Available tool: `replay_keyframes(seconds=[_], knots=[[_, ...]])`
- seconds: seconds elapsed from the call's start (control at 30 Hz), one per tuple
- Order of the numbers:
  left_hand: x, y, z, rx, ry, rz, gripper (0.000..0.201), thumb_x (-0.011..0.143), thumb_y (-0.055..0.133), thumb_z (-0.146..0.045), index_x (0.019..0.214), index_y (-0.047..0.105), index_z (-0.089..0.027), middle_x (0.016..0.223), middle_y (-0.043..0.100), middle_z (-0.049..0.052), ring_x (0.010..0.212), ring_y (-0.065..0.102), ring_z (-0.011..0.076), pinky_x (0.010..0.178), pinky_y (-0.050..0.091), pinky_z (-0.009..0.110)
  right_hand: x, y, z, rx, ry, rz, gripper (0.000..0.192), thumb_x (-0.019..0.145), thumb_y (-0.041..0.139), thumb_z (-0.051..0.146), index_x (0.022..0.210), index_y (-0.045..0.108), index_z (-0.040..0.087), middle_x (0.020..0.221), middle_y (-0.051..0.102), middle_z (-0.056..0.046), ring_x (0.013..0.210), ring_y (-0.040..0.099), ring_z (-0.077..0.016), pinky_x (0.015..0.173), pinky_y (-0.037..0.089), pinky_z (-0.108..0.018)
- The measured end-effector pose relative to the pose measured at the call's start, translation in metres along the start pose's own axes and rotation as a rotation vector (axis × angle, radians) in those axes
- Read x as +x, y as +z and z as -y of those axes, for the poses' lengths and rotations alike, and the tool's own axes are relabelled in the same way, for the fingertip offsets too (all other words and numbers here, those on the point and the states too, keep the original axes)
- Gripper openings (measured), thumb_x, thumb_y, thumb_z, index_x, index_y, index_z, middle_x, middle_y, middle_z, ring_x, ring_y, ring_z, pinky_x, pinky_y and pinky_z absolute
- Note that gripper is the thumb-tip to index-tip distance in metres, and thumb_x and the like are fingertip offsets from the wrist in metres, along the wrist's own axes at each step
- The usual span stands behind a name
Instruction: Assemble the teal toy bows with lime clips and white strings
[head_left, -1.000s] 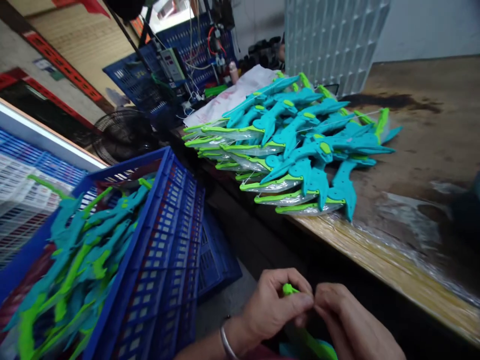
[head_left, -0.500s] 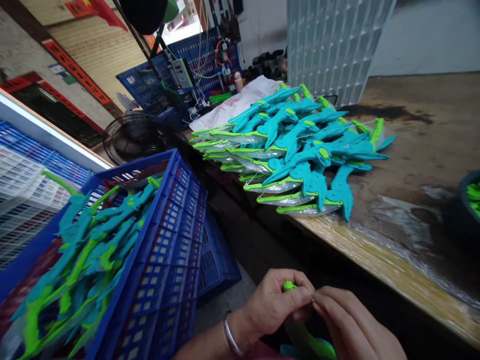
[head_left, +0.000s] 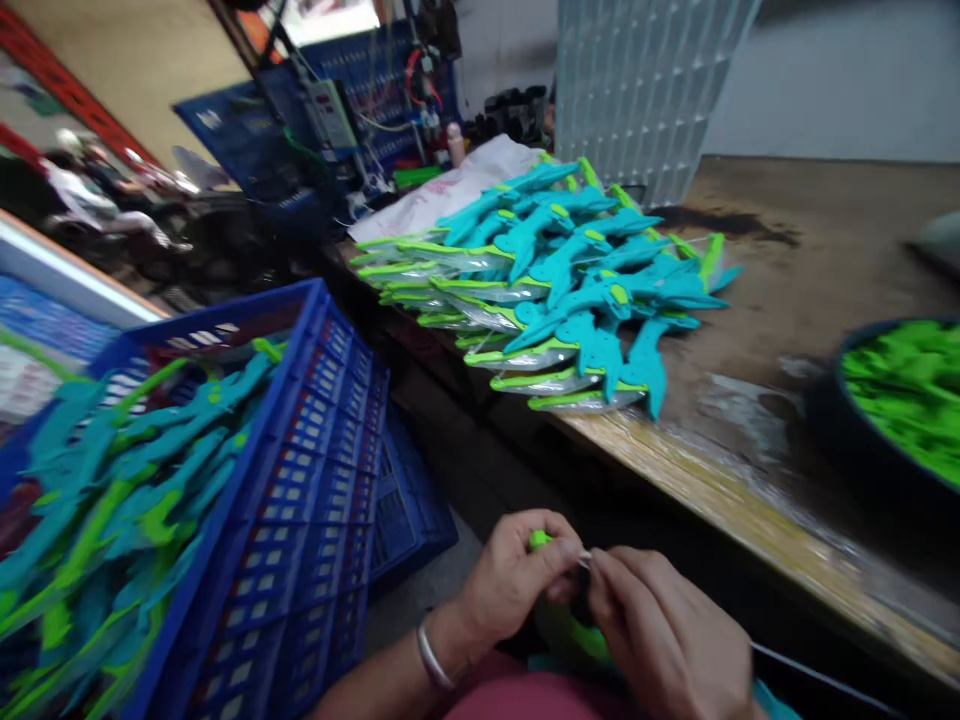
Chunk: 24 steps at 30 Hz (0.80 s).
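My left hand point(head_left: 510, 580) grips a green and teal plastic toy piece point(head_left: 541, 541) near my lap, its green tip poking out above my fingers. My right hand point(head_left: 660, 630) pinches at the same piece from the right, fingertips meeting my left thumb. A silver bangle point(head_left: 430, 655) sits on my left wrist. On the wooden table point(head_left: 825, 250) lies a pile of teal and green toy pieces point(head_left: 555, 280), fanned out over its front edge.
A blue crate point(head_left: 300, 480) at my left holds several more teal and green pieces. A dark bowl point(head_left: 885, 430) of green parts stands at the table's right. A white lattice basket point(head_left: 645, 80) stands behind the pile. Blue crates, wires and a controller box crowd the back left.
My view has swung right, bringing the bowl of green parts into sight. My hands stay together on the piece, shifted slightly left and up in the picture.
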<state>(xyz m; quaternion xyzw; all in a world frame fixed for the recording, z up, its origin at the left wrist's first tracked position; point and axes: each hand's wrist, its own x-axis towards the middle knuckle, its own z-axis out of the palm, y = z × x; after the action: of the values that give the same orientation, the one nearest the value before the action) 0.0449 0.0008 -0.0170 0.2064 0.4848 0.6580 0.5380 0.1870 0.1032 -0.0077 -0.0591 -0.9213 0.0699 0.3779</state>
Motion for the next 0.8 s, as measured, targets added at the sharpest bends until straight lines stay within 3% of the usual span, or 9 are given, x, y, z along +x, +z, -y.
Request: replay_keyframes(seconds=[0.2, 0.37, 0.63, 0.8], knots=[[-0.002, -0.007, 0.001, 0.067, 0.029, 0.019, 0.032, 0.098, 0.062, -0.04, 0.077, 0.057, -0.016, 0.067, 0.049, -0.003, 0.056, 0.041, 0.0077, 0.054, 0.03, 0.023, 0.016, -0.005, 0.012, 0.215, 0.263, -0.007, 0.011, 0.095, 0.056, 0.005, 0.094, 0.061, 0.015, 0.081, 0.067, -0.005, 0.071, 0.063, -0.0134, 0.063, 0.052, -0.025], [-0.003, -0.01, 0.002, 0.098, 0.029, 0.03, 0.03, 0.099, 0.062, -0.037, 0.077, 0.058, -0.017, 0.072, 0.048, -0.003, 0.059, 0.039, 0.0087, 0.055, 0.031, 0.024, 0.02, -0.007, 0.014, 0.361, 0.372, 0.083, 0.013, 0.099, 0.058, 0.018, 0.113, 0.06, 0.016, 0.094, 0.067, -0.006, 0.084, 0.066, -0.0151, 0.071, 0.056, -0.026], [0.002, 0.0, 0.001, 0.081, 0.062, 0.047, 0.033, 0.099, 0.061, -0.041, 0.077, 0.056, -0.016, 0.068, 0.048, -0.003, 0.055, 0.04, 0.0072, 0.053, 0.031, 0.023, 0.021, -0.016, 0.013, 0.333, 0.322, 0.12, 0.016, 0.101, 0.05, 0.01, 0.1, 0.065, 0.015, 0.086, 0.064, -0.005, 0.074, 0.063, -0.0128, 0.065, 0.05, -0.023], [0.013, 0.0, 0.006, -0.056, 0.061, 0.1, 0.042, 0.087, 0.074, -0.049, 0.074, 0.053, -0.016, 0.06, 0.045, -0.005, 0.046, 0.037, 0.0052, 0.049, 0.036, 0.023, -0.003, -0.029, -0.001, 0.183, 0.18, 0.269, 0.02, 0.103, 0.047, 0.017, 0.09, 0.062, 0.018, 0.074, 0.059, -0.002, 0.06, 0.062, -0.0112, 0.054, 0.047, -0.02]])
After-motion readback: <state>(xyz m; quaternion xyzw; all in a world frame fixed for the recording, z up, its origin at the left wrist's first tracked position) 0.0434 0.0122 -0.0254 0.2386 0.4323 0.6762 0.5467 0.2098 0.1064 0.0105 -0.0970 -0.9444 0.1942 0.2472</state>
